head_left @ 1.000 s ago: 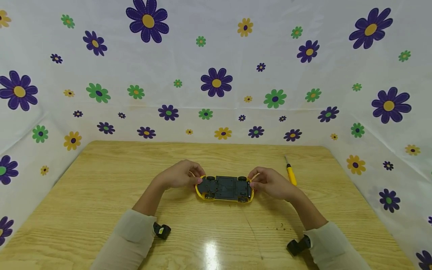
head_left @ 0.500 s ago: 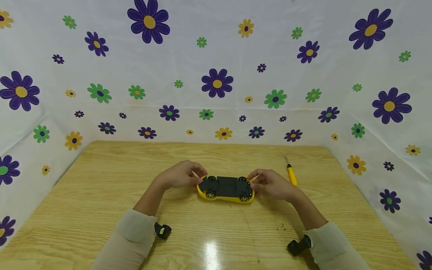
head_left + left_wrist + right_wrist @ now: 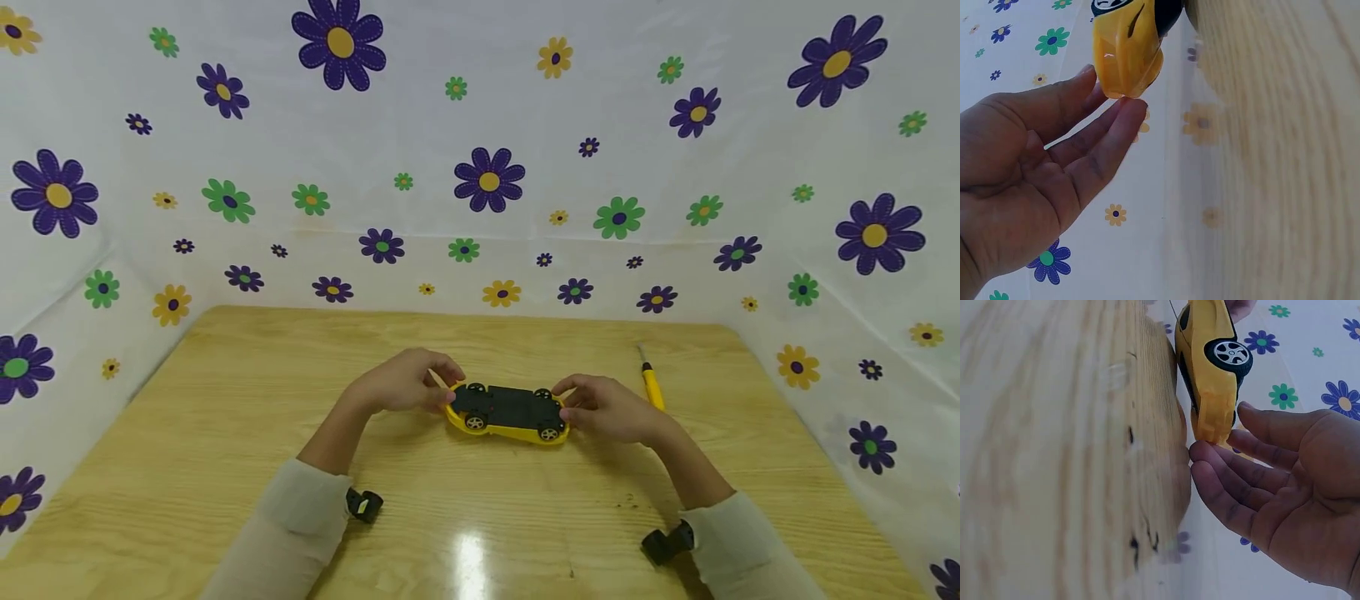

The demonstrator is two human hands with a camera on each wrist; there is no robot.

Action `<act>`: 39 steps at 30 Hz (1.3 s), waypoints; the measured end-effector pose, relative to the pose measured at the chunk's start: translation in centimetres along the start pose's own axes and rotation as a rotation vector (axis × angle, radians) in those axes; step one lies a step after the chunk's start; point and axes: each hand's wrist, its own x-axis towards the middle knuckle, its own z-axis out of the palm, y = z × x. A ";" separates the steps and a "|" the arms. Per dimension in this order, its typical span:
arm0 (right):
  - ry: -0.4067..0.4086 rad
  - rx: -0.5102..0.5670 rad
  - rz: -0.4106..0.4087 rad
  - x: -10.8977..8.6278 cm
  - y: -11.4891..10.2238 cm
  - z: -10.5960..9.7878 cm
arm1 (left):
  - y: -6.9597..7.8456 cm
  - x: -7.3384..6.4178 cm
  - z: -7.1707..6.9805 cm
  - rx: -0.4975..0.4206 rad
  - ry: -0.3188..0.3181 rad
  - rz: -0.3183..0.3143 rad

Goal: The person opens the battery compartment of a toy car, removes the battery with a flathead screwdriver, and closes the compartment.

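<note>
Flowered cloth (image 3: 412, 133) is hanging behind the overturned toy car (image 3: 512, 409). The left hand (image 3: 405, 382) and right hand (image 3: 612, 409) are pinching its opposite ends.

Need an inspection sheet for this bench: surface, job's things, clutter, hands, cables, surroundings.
Surface: wood-grain tabletop, with a bright glare spot near the person.
Job's things: yellow toy car, black underside toward the head camera; whether it touches the tabletop is unclear.
Clutter: yellow-handled screwdriver beyond the right hand, shaft pointing away from the person; small dark specks near the right forearm.
Left hand: pinches one end of the car.
Right hand: pinches the opposite end.
Cables: thin dark line beside the car in the right wrist view; cannot tell if it is a wire.
Surroundings: white flower-print sheet behind and at both sides.
</note>
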 end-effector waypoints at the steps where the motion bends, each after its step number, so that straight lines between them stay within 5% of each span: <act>1: -0.001 -0.015 -0.002 -0.1 -0.1 -0.2 | 0.1 0.0 0.0 0.024 0.001 0.011; 15: 0.014 -0.195 -0.101 -0.4 -1.3 -1.2 | 1.4 0.4 0.0 0.327 0.047 0.067; 22: 0.021 -0.257 -0.141 0.0 -2.3 -0.4 | 1.4 0.3 0.7 0.417 0.060 0.103; 26: 0.062 -0.306 -0.182 0.0 -2.3 0.3 | 1.3 0.1 1.2 0.540 0.063 0.127; 32: 0.034 -0.358 -0.244 -0.1 -2.4 0.9 | 0.6 -0.1 1.9 0.788 0.021 0.220; 39: -0.008 -0.418 -0.302 -0.2 -2.3 1.1 | 0.7 -0.3 2.2 0.869 -0.017 0.328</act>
